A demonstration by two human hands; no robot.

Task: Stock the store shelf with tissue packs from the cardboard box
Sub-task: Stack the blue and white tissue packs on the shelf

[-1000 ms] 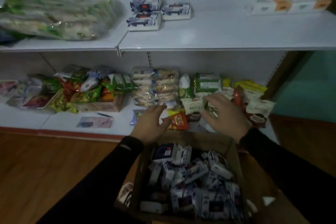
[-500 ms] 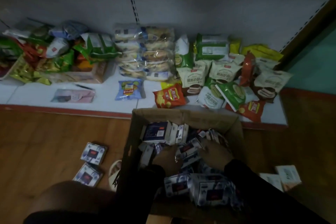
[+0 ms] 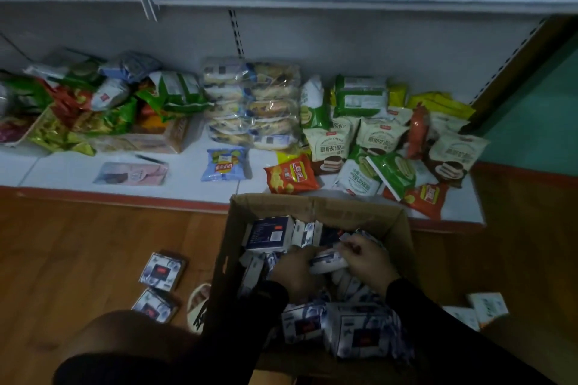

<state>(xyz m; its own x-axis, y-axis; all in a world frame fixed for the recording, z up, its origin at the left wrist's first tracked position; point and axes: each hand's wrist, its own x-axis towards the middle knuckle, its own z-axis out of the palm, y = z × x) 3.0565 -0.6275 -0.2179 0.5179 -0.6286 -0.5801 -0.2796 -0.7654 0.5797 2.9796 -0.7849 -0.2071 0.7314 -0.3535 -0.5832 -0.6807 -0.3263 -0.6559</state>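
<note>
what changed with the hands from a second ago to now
Both hands came back from above the lower shelf and went down into the cardboard box. The left hand and right hand now grip one tissue pack between them. The snack bags on the shelf lie as before.

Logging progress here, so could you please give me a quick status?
Both hands in cardboard box, left hand and right hand gripping one tissue pack. Nothing in the way.

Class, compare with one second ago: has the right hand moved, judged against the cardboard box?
Yes. The right hand came back from beyond the cardboard box rim and down inside it, among the packs.
</note>
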